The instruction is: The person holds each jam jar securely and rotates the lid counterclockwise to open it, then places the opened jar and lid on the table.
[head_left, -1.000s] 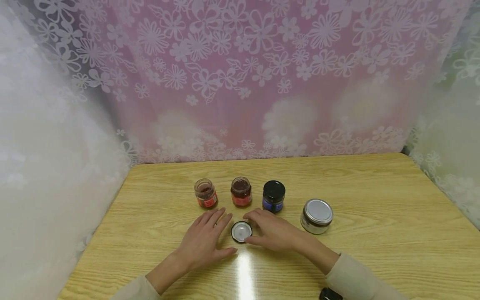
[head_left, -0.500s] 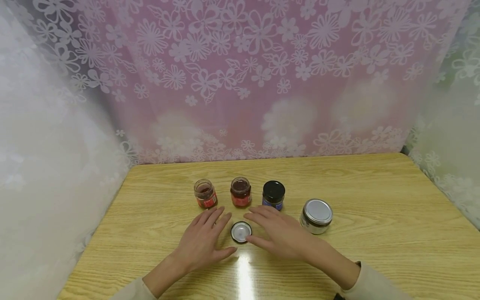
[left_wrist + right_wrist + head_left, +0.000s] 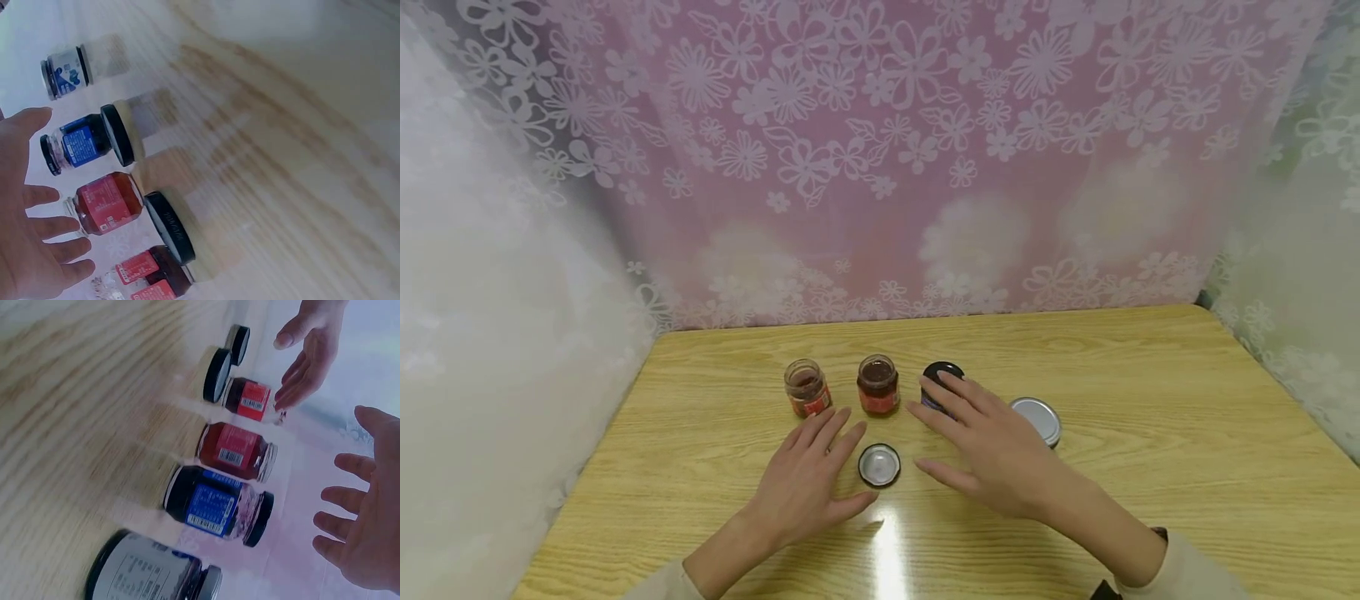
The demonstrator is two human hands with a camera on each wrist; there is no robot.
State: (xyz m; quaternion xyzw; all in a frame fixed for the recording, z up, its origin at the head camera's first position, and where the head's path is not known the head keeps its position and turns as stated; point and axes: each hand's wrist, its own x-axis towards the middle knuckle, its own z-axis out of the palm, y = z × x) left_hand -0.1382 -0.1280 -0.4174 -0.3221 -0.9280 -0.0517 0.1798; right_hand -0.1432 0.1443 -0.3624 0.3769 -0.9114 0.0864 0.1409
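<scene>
My left hand (image 3: 801,479) hovers over the table with fingers spread and straight, near an open glass jar with a red label (image 3: 807,389). My right hand (image 3: 996,446), fingers extended, overlaps a black-lidded jar with a blue label (image 3: 936,371) in the head view; the right wrist view shows a gap between its fingertips and this jar (image 3: 212,501). Between the hands a jar lid (image 3: 878,465) lies with its pale inside up. A second black-rimmed lid (image 3: 239,344), beyond the first lid (image 3: 217,375), is hidden by my left hand in the head view.
Another open red-labelled jar (image 3: 877,387) stands in the middle of the row. At the right is a silver-lidded jar (image 3: 1036,417), partly hidden by my right hand. A flowered curtain (image 3: 880,167) hangs behind the wooden table (image 3: 715,350).
My right hand has moved away from the lid, up and to the right, over toward the black-lidded jar. The left hand has stayed nearly in place.
</scene>
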